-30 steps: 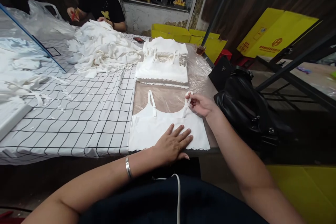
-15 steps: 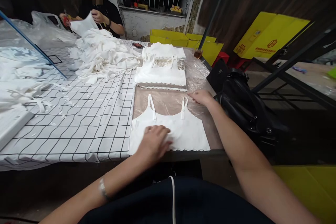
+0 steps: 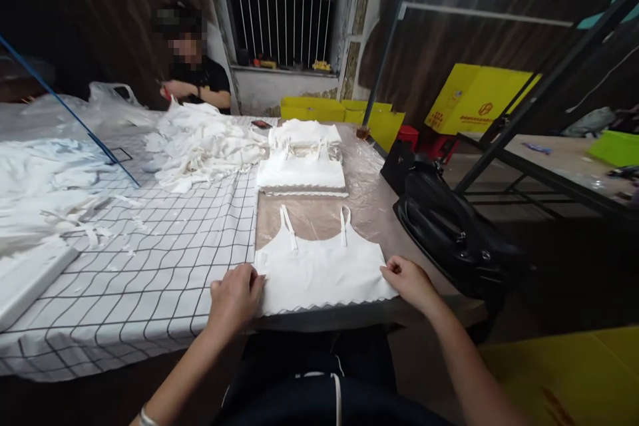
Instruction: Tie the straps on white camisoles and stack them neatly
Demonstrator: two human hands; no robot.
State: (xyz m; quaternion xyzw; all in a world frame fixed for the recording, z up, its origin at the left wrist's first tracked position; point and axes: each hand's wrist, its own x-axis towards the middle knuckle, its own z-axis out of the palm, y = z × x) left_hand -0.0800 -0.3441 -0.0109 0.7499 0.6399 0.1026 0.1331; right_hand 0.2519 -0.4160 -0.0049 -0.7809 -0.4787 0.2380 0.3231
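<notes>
Worktop point(image 3: 367, 213) surface stretches ahead, checked cloth point(image 3: 214, 233) covering its left side; beyond its right, a yellow carton point(image 3: 462, 90) bears a reddish logo point(image 3: 485, 108) and lettering too small to read. Near the front edge lies a white camisole point(image 3: 324, 273), flat; the left hand point(image 3: 232, 296) and right hand point(image 3: 412, 284) each pinch one side edge.

A barred, dark window point(image 3: 283, 10) breaks the worn wall point(image 3: 287, 85)

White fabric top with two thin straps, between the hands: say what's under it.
Between the straps of the white fabric top, brown tabletop shows through clear wrinkled plastic. Whatever lies directly beneath its fabric is covered.
</notes>
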